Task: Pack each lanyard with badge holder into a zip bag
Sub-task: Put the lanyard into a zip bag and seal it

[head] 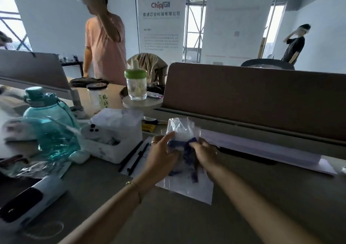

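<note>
While both forearms reach over the desk, the left hand holds the near edge of the bag, forefinger extended along the film. Just right of the bag's mouth, the right hand pinches the blue lanyard, fingers curled round the bunched strap. The bag is lifted above a flat sheet on the desk. Left of the bag lie two pens, then a white box and a teal bottle. Behind the bag stands a brown divider.
</note>
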`<state>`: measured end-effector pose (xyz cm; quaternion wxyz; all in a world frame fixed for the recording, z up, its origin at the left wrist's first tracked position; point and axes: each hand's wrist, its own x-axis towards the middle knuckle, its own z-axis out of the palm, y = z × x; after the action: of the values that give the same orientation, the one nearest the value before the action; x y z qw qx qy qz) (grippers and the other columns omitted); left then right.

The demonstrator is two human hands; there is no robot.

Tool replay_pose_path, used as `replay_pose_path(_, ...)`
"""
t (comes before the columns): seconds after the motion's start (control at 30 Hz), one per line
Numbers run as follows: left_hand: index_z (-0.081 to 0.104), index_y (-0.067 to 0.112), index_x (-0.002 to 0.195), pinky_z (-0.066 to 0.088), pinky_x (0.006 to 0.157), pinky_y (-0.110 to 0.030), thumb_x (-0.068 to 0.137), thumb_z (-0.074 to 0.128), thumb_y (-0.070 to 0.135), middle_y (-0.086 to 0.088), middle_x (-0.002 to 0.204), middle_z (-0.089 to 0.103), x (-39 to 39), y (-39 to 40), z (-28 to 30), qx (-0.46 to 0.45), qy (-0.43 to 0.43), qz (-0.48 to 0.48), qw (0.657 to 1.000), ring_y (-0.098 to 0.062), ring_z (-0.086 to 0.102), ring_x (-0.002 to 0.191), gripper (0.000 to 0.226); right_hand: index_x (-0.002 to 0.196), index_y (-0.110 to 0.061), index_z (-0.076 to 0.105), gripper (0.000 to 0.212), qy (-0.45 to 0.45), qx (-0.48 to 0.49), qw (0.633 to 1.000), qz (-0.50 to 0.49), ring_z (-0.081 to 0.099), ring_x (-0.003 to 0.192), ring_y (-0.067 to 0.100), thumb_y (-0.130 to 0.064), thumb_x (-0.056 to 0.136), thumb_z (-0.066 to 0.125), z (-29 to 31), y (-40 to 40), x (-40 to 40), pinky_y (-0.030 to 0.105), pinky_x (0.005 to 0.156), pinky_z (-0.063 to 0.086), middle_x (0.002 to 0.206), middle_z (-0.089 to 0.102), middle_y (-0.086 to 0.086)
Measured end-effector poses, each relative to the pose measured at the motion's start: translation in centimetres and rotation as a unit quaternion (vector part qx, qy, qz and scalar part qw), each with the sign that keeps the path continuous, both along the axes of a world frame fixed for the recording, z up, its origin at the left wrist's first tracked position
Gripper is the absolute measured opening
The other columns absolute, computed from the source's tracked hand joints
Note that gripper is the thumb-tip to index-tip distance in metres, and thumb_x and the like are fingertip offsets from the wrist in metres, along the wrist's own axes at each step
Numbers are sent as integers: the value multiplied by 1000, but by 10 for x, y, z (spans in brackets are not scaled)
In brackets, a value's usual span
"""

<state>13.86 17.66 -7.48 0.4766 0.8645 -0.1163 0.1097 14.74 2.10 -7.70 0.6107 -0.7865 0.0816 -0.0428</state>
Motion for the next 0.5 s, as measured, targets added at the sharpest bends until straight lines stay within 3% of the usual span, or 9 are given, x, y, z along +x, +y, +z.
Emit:
replay_pose_path(0.1,46,31,143,41,72,-4,91,61,15,3,127,36,11,21,-13,43,-3,10,999,-9,45,109,56,118,-28,59,26,25,-8,999,42,65,102,23,-30,93,52,-9,22,10,48,97,51,111,68,2)
replay_pose_path(0.2,47,28,140,39,74,2,93,58,14,2,130,35,18,31,-25,67,-13,5,998,-4,45,95,51,116,-27,62,36,46,-40,996,62,66,102,24,-37,83,53,-22,29,25,50,98,52,111,70,3)
replay_pose_path(0.3,48,29,136,43,72,-7,96,53,18,1,128,39,22,37,-30,97,7,2,995,-6,48,96,42,119,-24,63,37,70,-64,993,66,65,102,24,-35,84,56,-26,32,32,48,99,52,114,70,4)
replay_pose_path(0.37,44,27,144,43,91,-17,96,53,23,-7,137,44,26,38,-34,121,25,15,992,-22,51,116,50,119,-21,63,34,72,-107,990,58,64,102,25,-35,89,55,-26,32,35,45,97,52,113,69,5)
replay_pose_path(0.4,40,27,148,43,98,-28,96,53,25,-11,142,45,27,37,-35,137,32,18,990,-29,50,123,54,119,-19,63,36,70,-139,986,56,64,102,26,-37,90,53,-27,31,37,44,96,51,113,68,7)
replay_pose_path(0.5,37,33,147,47,97,-39,95,48,34,-10,138,50,29,37,-38,198,45,17,979,-30,54,118,53,109,-13,66,41,56,-240,968,58,64,97,29,-45,92,50,-29,29,37,39,84,51,108,69,12)
